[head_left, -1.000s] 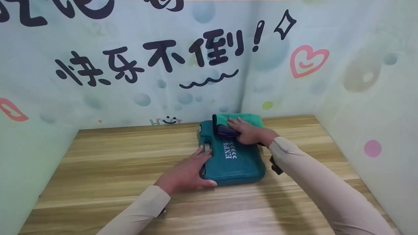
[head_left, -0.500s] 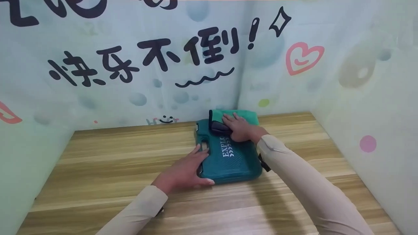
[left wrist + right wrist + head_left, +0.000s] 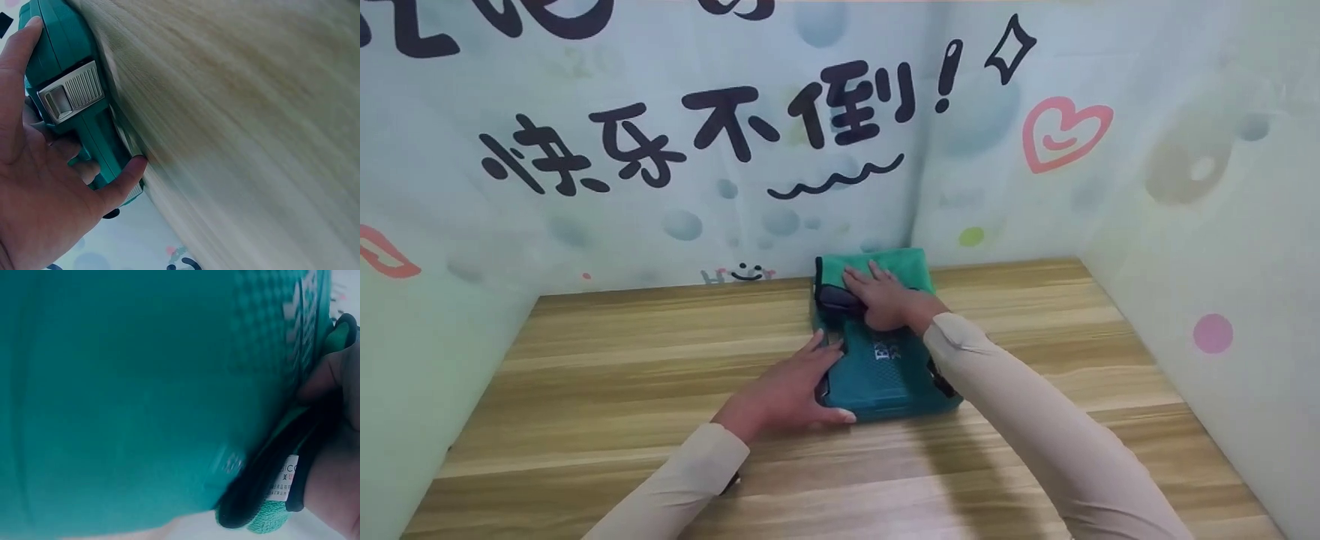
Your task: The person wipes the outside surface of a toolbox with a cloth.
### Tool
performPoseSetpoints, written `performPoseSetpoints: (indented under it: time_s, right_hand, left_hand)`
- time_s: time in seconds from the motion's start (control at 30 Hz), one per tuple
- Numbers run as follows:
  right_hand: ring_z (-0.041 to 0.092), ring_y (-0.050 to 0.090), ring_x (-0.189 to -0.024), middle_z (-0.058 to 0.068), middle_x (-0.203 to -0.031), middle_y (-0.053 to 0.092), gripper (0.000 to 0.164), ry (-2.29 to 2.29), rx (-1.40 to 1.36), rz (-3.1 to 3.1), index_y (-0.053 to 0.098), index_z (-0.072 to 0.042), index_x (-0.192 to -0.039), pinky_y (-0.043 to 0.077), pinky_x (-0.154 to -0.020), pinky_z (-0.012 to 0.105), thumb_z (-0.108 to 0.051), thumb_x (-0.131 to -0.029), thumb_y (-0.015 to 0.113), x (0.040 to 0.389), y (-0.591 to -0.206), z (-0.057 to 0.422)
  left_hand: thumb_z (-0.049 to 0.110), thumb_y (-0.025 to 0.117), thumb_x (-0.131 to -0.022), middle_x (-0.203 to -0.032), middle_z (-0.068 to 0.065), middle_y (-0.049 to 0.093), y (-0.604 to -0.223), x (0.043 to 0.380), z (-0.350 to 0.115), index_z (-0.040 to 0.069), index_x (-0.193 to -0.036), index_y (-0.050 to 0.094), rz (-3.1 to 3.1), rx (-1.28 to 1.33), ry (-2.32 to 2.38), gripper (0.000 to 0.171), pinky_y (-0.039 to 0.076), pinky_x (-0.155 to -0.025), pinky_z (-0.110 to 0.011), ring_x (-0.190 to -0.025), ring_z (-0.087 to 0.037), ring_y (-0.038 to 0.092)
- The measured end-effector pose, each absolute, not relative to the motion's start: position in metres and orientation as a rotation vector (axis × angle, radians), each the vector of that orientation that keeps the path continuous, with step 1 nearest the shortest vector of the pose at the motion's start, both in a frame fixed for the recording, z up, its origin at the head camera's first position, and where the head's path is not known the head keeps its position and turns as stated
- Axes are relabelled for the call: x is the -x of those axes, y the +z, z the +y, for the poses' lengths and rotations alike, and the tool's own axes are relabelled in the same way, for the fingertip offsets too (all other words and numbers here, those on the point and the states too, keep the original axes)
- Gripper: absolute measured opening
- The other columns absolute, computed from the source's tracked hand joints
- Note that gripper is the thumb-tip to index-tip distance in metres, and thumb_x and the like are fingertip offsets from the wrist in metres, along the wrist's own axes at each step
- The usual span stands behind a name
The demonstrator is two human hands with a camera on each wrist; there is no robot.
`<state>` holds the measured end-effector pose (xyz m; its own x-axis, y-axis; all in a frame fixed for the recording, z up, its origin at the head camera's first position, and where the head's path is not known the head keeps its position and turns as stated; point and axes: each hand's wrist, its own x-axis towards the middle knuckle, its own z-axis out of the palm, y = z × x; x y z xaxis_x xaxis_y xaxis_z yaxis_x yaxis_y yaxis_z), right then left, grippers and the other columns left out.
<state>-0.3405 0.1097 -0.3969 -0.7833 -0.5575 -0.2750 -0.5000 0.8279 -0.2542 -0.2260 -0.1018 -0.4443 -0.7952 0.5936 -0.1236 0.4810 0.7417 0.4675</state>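
A teal plastic tool case (image 3: 877, 390) with white lettering lies flat on the table. My left hand (image 3: 787, 386) holds its handle side, with the thumb along the near end. In the left wrist view, fingers bend in at the handle beside a silver latch (image 3: 72, 93). On the far part of the lid is a folded green cloth (image 3: 896, 262) with dark edging. My right hand (image 3: 885, 298) presses on this cloth with fingers spread. The right wrist view shows a white label (image 3: 284, 478) on the cloth, close to the thumb. My right forearm hides some of the lid.
The wood-grain table (image 3: 660, 352) runs back to a printed backdrop (image 3: 720, 217) with black characters. Side panels (image 3: 1222, 262) stand to the left and right. The case's far end lies near the backdrop.
My right hand and the cloth have slid left across the lid, up to its handle side. More lettering is now covered. My left hand and the case stay in place.
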Motion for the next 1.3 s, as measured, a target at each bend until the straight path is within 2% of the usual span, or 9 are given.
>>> performPoseSetpoints:
  time_s: [0.3,0.53,0.73,1.03,1.3]
  right_hand:
    - [0.037,-0.006,-0.152,0.008,-0.169,0.009,0.076,-0.211,0.961,2.643,0.014,-0.006,-0.163,0.003,-0.119,0.051,0.008,-0.093,0.041,0.332,-0.402,0.107]
    - [0.038,-0.005,-0.151,0.008,-0.169,0.009,0.077,-0.198,1.106,2.6,0.016,-0.004,-0.162,0.003,-0.119,0.053,0.009,-0.092,0.045,0.313,-0.402,0.108]
    - [0.037,-0.005,-0.152,0.006,-0.168,0.015,0.075,-0.176,1.178,2.578,0.024,-0.004,-0.161,0.003,-0.119,0.053,0.009,-0.092,0.051,0.293,-0.404,0.11]
    - [0.037,-0.003,-0.152,0.007,-0.166,0.022,0.071,-0.142,1.099,2.602,0.03,-0.003,-0.159,0.005,-0.119,0.052,0.008,-0.093,0.052,0.279,-0.403,0.106]
    - [0.034,-0.007,-0.152,0.001,-0.169,0.012,0.073,-0.094,0.974,2.623,0.024,-0.009,-0.162,0.004,-0.119,0.051,0.004,-0.096,0.051,0.283,-0.4,0.087]
  left_hand:
    - [0.071,0.069,-0.083,-0.166,-0.008,0.024,-0.446,0.228,-0.102,0.006,-0.159,0.032,2.678,-0.886,0.624,0.107,0.026,-0.116,-0.045,-0.153,-0.026,0.004]
    - [0.073,0.067,-0.083,-0.163,-0.011,0.03,-0.447,0.228,-0.104,0.007,-0.159,0.033,2.705,-0.897,0.581,0.106,0.027,-0.116,-0.047,-0.15,-0.03,0.022]
    - [0.076,0.063,-0.084,-0.159,-0.012,0.038,-0.447,0.228,-0.103,0.009,-0.158,0.034,2.719,-0.912,0.536,0.105,0.031,-0.113,-0.048,-0.144,-0.029,0.035]
    - [0.073,0.063,-0.086,-0.158,-0.014,0.039,-0.446,0.224,-0.1,0.006,-0.158,0.034,2.709,-0.917,0.537,0.102,0.031,-0.113,-0.049,-0.143,-0.031,0.036]
    - [0.064,0.063,-0.092,-0.161,-0.017,0.031,-0.444,0.213,-0.101,0.001,-0.159,0.029,2.695,-0.874,0.574,0.098,0.032,-0.113,-0.048,-0.144,-0.033,0.035]
